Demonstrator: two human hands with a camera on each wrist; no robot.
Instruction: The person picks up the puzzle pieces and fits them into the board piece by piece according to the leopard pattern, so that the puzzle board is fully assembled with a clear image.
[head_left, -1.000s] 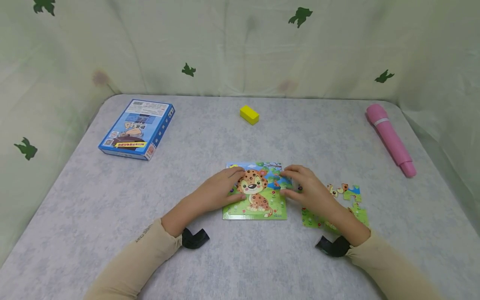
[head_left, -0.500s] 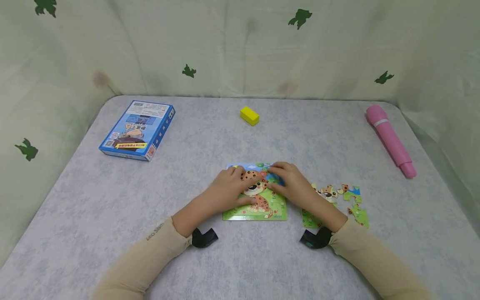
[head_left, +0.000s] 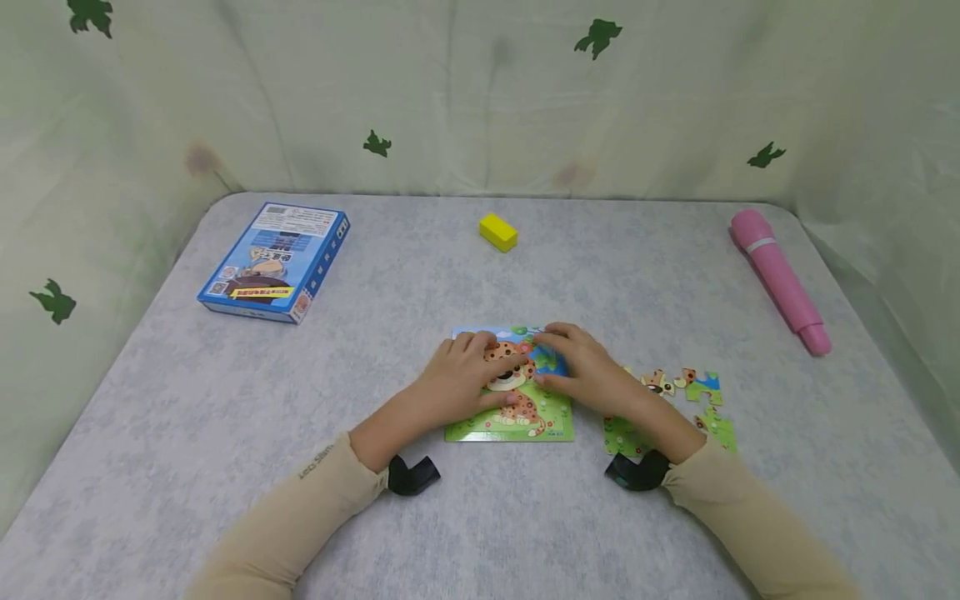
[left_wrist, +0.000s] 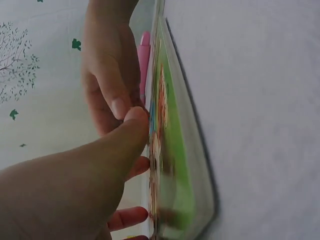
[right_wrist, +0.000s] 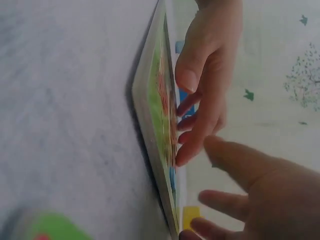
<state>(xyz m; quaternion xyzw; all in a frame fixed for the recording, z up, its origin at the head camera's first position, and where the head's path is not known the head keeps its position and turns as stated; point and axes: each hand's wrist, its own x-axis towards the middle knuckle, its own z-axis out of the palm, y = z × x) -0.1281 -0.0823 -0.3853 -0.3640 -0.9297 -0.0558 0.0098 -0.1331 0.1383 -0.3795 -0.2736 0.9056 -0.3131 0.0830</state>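
A tray jigsaw puzzle (head_left: 555,412) with a spotted cub, green grass and blue sky lies flat in front of me. My left hand (head_left: 456,383) reaches over its left half, with the index finger stretched to the cub's head and touching the picture. My right hand (head_left: 596,377) is at the upper right part of the puzzle, fingers and thumb spread around the blue area. In the right wrist view, nothing shows between the thumb and fingers of that right hand (right_wrist: 250,195). Several loose puzzle pieces (head_left: 718,430) lie right of the board, partly hidden by my right forearm.
A blue printed box (head_left: 273,262) lies at the back left. A yellow block (head_left: 498,232) sits at the back middle, and a pink cylindrical case (head_left: 780,279) at the right. Behind the table (head_left: 390,267) hangs a pale curtain (head_left: 450,83).
The right hand has moved left over the board with a puzzle piece that overlapped its right edge and has let it go. The left hand has slid right, its index finger now on the cub's head.
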